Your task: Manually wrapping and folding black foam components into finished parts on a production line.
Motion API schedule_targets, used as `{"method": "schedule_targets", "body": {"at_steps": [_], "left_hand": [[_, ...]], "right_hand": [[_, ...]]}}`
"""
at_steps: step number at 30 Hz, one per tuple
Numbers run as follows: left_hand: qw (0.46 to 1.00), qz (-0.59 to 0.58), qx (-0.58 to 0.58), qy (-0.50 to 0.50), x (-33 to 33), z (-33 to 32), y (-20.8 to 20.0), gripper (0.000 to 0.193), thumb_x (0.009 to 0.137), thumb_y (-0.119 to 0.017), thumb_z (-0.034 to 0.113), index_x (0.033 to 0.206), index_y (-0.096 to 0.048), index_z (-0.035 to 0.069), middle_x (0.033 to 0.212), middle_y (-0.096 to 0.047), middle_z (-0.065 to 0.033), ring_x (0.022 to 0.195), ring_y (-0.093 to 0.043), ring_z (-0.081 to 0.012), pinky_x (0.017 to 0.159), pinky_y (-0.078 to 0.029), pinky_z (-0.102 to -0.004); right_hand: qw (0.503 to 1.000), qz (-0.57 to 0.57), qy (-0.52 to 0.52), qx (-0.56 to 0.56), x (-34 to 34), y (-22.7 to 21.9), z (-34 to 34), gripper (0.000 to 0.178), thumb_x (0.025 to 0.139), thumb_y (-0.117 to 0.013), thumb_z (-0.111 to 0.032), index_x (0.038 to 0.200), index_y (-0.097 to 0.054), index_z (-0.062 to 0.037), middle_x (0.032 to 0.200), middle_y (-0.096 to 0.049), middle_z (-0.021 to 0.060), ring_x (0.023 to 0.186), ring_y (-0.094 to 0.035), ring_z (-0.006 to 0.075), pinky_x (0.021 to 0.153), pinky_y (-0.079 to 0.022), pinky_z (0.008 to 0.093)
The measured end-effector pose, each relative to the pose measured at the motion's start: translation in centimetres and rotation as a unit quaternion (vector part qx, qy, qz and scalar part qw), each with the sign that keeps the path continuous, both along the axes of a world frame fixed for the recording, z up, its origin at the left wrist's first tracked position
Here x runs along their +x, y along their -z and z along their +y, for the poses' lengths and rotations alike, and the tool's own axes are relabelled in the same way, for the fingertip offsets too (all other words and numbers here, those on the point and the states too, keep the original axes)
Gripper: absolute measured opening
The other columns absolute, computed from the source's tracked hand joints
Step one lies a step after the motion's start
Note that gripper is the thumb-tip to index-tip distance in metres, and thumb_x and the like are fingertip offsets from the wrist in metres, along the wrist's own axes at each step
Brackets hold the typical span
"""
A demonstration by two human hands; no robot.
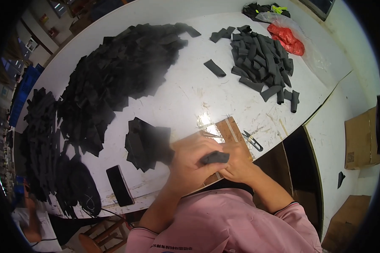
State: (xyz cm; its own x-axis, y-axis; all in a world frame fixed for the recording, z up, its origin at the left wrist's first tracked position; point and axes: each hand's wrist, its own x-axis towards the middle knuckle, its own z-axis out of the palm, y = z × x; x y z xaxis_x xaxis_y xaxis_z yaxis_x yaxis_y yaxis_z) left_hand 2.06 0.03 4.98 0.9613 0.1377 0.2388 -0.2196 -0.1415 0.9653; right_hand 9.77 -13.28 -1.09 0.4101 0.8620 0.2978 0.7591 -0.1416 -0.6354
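Observation:
My left hand (192,162) is closed round a small dark grey fabric piece (216,157), rolled or folded into a short tube. My right hand (237,163) is closed right beside it, its fingers meeting the left hand's; what they grip is partly hidden. Both hands are over a brown board (231,131) with pale strips along it, at the table's near edge. A thin pointed metal thing (213,135) shows just beyond the fingers. To the left of my left hand lies a small stack of flat dark fabric pieces (145,143).
A large heap of dark fabric pieces (118,63) covers the far left; rolled pieces (261,59) are piled far right. Thread snips (253,141) lie right of the board, a phone (119,185) at near left. A red plastic bag (286,39) and cardboard boxes (361,139) are at right.

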Motion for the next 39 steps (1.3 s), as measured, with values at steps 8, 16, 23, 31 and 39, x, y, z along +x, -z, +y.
{"method": "schedule_targets", "body": {"at_steps": [8, 16, 23, 31, 39], "left_hand": [[0.995, -0.041, 0.072, -0.049, -0.4, -0.2, 2.4, 0.013, 0.063, -0.064, -0.006, 0.071, -0.055, 0.001, 0.076, -0.060, -0.0068, 0.083, -0.055, -0.0221, 0.070, -0.043, -0.0291], [0.989, -0.065, -0.113, -0.076, -1.3, -0.6, 1.9, 0.014, 0.070, -0.061, -0.002, 0.084, -0.057, -0.001, 0.081, -0.059, -0.0131, 0.081, -0.054, -0.0218, 0.070, -0.044, -0.0307], [0.926, -0.128, -0.298, -0.194, -1.7, 0.0, 1.3, 0.017, 0.084, -0.053, 0.018, 0.077, -0.050, 0.002, 0.076, -0.052, -0.0084, 0.076, -0.046, -0.0194, 0.073, -0.038, -0.0327], [0.952, -0.124, -0.203, -0.194, -2.0, 0.5, 2.8, 0.015, 0.084, -0.053, 0.015, 0.079, -0.051, 0.001, 0.077, -0.053, -0.0093, 0.075, -0.047, -0.0177, 0.072, -0.037, -0.0306], [0.974, -0.063, -0.159, -0.150, -2.3, 0.3, 0.8, 0.013, 0.080, -0.056, 0.007, 0.088, -0.056, -0.003, 0.085, -0.057, -0.0118, 0.080, -0.053, -0.0174, 0.072, -0.041, -0.0282]], "right_hand": [[0.996, 0.083, 0.008, 0.020, -0.8, 0.4, 0.2, 0.021, 0.077, -0.050, -0.023, 0.073, -0.050, -0.0020, 0.068, -0.053, 0.0153, 0.063, -0.050, 0.0349, 0.055, -0.040, 0.0422], [0.999, 0.012, -0.005, 0.031, -0.3, 0.4, 0.1, 0.009, 0.074, -0.059, -0.014, 0.075, -0.059, -0.0052, 0.070, -0.056, 0.0115, 0.058, -0.053, 0.0285, 0.051, -0.043, 0.0350], [0.999, -0.022, 0.002, -0.029, 0.0, -3.4, 0.4, 0.029, 0.078, -0.054, -0.029, 0.064, -0.051, -0.0042, 0.062, -0.051, 0.0116, 0.059, -0.051, 0.0301, 0.052, -0.041, 0.0391], [0.999, -0.010, 0.011, -0.041, -0.6, -1.3, 0.9, 0.032, 0.078, -0.055, -0.030, 0.059, -0.049, -0.0055, 0.057, -0.050, 0.0102, 0.053, -0.051, 0.0282, 0.046, -0.039, 0.0383], [0.999, -0.050, -0.001, -0.008, -0.2, -1.3, 0.8, 0.028, 0.077, -0.058, -0.026, 0.059, -0.049, -0.0053, 0.056, -0.049, 0.0101, 0.052, -0.050, 0.0276, 0.044, -0.039, 0.0365]]}}
